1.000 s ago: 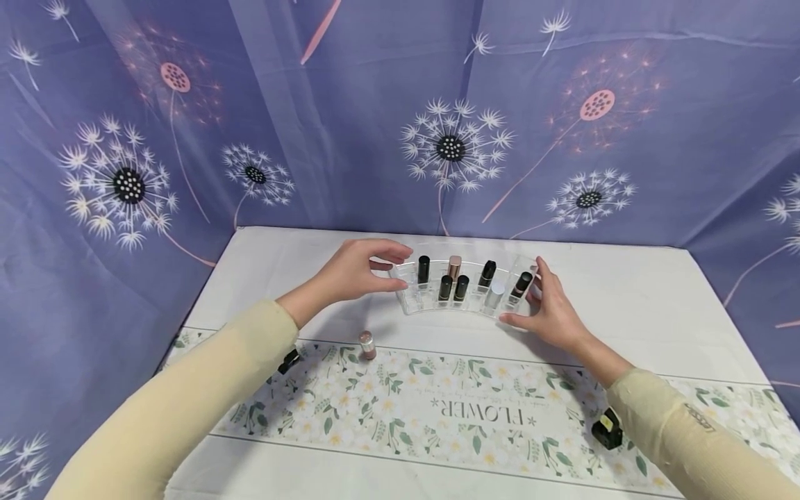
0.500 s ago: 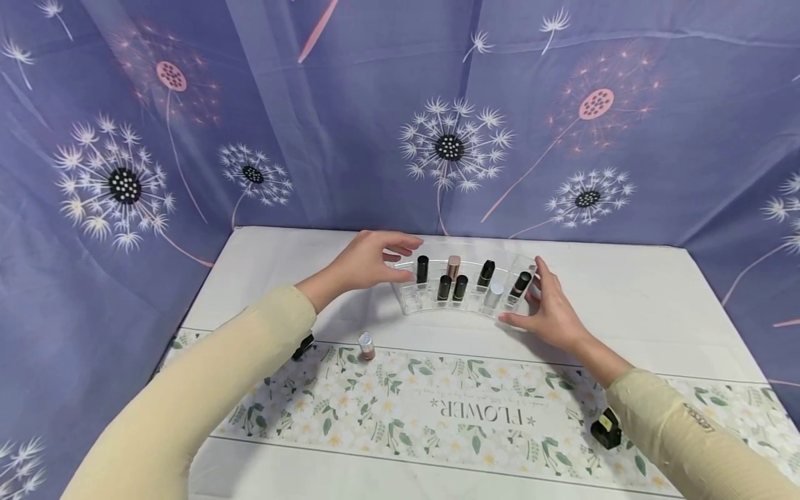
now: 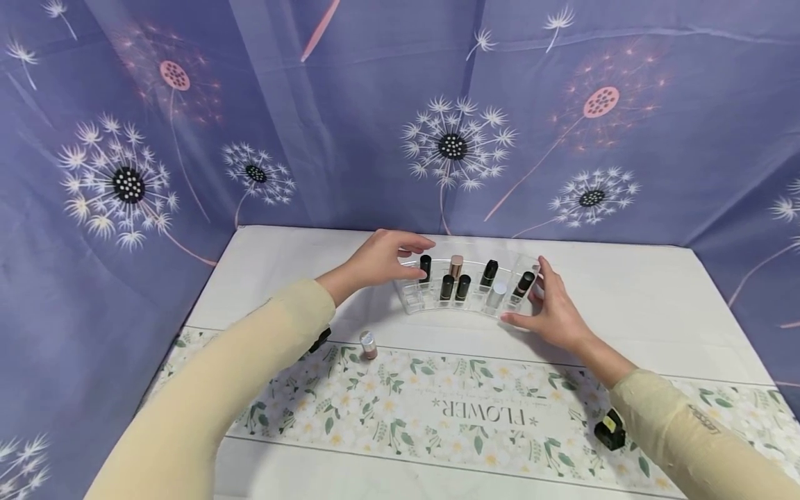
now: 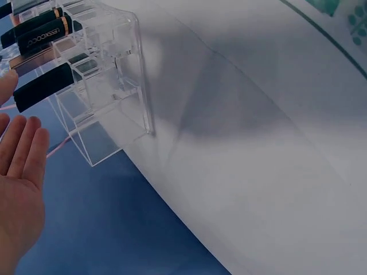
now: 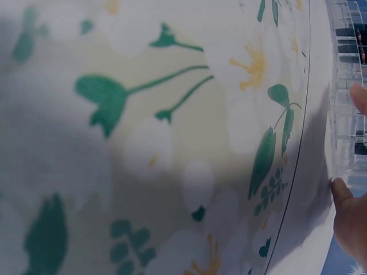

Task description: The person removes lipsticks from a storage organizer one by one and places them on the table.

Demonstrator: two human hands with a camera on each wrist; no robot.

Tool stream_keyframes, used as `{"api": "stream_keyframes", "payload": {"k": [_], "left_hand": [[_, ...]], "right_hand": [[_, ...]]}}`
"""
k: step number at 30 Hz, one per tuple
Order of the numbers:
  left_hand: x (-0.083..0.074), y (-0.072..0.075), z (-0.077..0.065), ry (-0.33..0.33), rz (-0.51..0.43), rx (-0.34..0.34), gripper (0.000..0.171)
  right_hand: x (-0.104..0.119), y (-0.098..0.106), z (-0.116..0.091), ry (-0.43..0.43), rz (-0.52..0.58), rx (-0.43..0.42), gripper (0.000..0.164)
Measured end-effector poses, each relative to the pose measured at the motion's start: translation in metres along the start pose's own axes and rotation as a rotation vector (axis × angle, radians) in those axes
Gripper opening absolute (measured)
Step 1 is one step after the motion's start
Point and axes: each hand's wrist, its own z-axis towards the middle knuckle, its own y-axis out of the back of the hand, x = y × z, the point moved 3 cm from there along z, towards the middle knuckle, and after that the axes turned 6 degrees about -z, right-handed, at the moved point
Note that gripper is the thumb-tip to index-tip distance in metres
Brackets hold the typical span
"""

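Observation:
A clear curved lipstick organizer [image 3: 412, 303] stands on the white table with several lipsticks upright in its slots. My right hand [image 3: 556, 316] grips its right end, thumb at the front corner and fingers at the back. Over the left part reaches my left hand [image 3: 381, 258], its thumb and fingers spread around a black lipstick [image 3: 426, 261]. In the left wrist view a gap shows between those fingers and the black lipstick [image 4: 43, 87]. A rose-gold lipstick [image 3: 456, 266] and a pale silvery one [image 3: 497, 293] stand among the black ones.
A lipstick with a clear cap and pinkish base [image 3: 369, 345] stands alone in front, by the edge of the flower-printed mat [image 3: 400, 410]. Small black devices [image 3: 609, 430] sit at the sleeves. A purple dandelion curtain [image 3: 350, 125] hangs behind the table.
My left hand has moved right and slightly back, from the organizer's left end to around the black lipstick. The right hand stays at the right end, and the organizer has hardly moved.

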Motion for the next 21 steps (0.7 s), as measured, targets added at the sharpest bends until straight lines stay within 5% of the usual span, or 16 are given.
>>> {"api": "stream_keyframes", "payload": {"k": [21], "left_hand": [[-0.0003, -0.0031, 0.0044, 0.042, 0.091, 0.008, 0.043]], "right_hand": [[-0.001, 0.0009, 0.0004, 0.003, -0.018, -0.004, 0.139]]}}
